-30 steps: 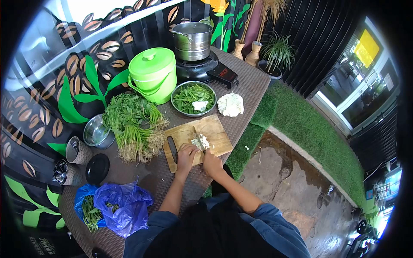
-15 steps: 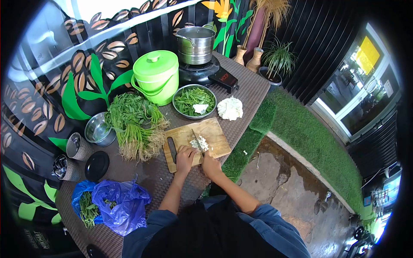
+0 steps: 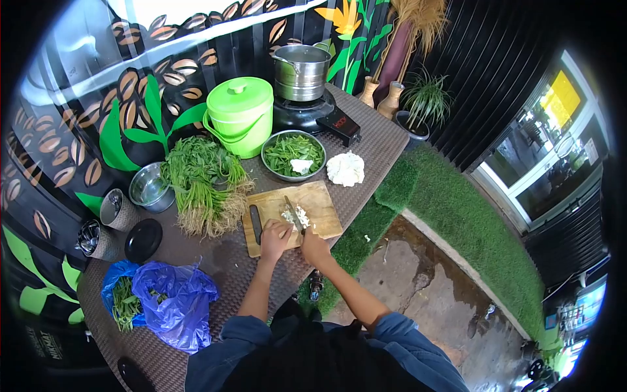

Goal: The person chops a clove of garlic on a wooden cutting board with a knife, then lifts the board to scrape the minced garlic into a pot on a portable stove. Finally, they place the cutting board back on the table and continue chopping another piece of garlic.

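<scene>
From here I see the right hand point(image 3: 315, 249) closed around the knife point(image 3: 293, 214), its blade over the board point(image 3: 320, 201) at the desk's point(image 3: 232, 261) near right edge. The left hand point(image 3: 275, 238), fingers bunched, is beside the blade, at the near side of the chopped white pieces point(image 3: 302, 217). A bowl of greens point(image 3: 293, 155) sits beyond the board, between the green bucket point(image 3: 240, 117) and a white bundle point(image 3: 345, 169).
</scene>
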Demonstrator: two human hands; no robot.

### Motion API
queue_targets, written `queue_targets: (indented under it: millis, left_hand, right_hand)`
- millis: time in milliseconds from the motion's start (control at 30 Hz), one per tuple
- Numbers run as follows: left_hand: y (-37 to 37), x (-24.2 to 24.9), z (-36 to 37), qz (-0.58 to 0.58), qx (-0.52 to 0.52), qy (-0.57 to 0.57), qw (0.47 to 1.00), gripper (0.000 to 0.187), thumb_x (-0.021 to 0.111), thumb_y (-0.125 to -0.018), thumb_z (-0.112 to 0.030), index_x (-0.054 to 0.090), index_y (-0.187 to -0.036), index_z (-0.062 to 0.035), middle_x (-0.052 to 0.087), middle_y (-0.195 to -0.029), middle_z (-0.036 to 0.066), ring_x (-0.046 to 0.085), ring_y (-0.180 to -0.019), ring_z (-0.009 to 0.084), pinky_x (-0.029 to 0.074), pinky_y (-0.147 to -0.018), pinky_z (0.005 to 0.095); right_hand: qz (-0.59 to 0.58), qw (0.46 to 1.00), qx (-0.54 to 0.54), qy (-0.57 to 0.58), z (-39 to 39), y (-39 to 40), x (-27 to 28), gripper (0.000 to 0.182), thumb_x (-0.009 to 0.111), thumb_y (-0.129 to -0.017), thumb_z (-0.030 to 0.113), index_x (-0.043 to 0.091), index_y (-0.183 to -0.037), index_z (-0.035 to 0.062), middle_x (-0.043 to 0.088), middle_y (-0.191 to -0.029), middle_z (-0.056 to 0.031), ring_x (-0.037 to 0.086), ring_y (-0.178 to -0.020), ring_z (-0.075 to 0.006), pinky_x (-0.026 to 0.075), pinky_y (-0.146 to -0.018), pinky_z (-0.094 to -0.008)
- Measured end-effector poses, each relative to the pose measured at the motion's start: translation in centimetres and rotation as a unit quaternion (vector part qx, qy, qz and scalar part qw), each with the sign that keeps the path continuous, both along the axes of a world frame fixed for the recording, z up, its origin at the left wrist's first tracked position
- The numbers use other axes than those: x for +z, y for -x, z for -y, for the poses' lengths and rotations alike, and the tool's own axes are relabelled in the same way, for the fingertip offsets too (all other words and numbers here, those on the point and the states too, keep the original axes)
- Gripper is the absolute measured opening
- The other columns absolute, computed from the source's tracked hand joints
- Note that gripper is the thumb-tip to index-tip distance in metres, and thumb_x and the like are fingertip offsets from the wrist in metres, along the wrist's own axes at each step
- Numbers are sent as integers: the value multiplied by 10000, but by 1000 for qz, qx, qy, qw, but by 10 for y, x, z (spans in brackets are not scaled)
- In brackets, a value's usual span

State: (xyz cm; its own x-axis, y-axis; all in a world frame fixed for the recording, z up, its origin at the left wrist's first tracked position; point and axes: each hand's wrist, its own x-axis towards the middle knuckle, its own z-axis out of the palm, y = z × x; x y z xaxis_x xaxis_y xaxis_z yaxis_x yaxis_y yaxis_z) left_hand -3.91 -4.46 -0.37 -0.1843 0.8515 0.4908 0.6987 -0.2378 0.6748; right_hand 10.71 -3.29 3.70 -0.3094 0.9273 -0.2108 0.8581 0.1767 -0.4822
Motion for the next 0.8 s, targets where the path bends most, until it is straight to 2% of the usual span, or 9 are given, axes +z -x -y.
queue_targets:
  millis: [167, 233, 367, 567, 667, 700, 800]
  left_hand:
    - [0, 8, 4, 16, -11, -19, 1000, 110, 700, -776, -91, 741, -871, -56, 703, -871, 76, 603, -859, 240, 507, -770, 351]
    - [2, 5, 5, 9, -8, -15, 1000, 111, 702, -774, -89, 741, -872, -55, 705, -879, 76, 602, -871, 236, 507, -773, 351]
    - [2, 4, 3, -4, -9, -20, 1000, 117, 699, -773, -81, 739, -878, -48, 696, -912, 80, 589, -920, 242, 488, -820, 357]
    - [7, 3, 1, -2, -33, 0, 999, 115, 679, -788, -65, 735, -884, -38, 682, -938, 101, 588, -929, 273, 471, -848, 367]
    - [8, -3, -1, 18, -40, -4, 999, 109, 679, -792, -61, 735, -882, -35, 690, -922, 105, 599, -915, 274, 484, -822, 363]
    - [8, -3, 0, 17, -33, -12, 999, 102, 685, -792, -61, 736, -876, -36, 695, -904, 104, 609, -901, 270, 494, -800, 359]
    - [9, -2, 0, 34, -34, -14, 999, 99, 694, -783, -56, 740, -870, -41, 700, -876, 94, 613, -893, 262, 498, -796, 354]
  right_hand:
    - [2, 1000, 14, -12, 6, 3, 4, 379, 454, -943, 276, 413, -1129, -51, 645, -861, -304, 647, -834, -459, 523, -743, -509]
    - [-11, 999, -43, -16, 17, 13, -8, 372, 459, -940, 284, 424, -1114, -42, 642, -863, -312, 647, -834, -460, 521, -741, -517]
    - [-5, 998, -68, -4, 16, 19, -12, 369, 460, -937, 286, 431, -1092, -48, 640, -869, -315, 644, -838, -463, 515, -743, -529]
    - [-27, 999, -15, -11, -3, 2, -2, 381, 449, -940, 298, 431, -1093, -51, 641, -894, -313, 639, -858, -464, 507, -756, -540]
    - [24, 998, -59, -17, 16, 15, -13, 338, 439, -951, 301, 436, -1062, -19, 643, -892, -308, 644, -838, -456, 511, -748, -533]
    - [50, 996, -59, -43, 23, 20, -11, 287, 464, -935, 245, 462, -1021, -29, 660, -864, -278, 671, -835, -405, 539, -723, -480]
    - [27, 995, -49, -86, 13, 28, -11, 273, 476, -923, 223, 466, -1016, -34, 663, -840, -266, 675, -812, -402, 549, -683, -465]
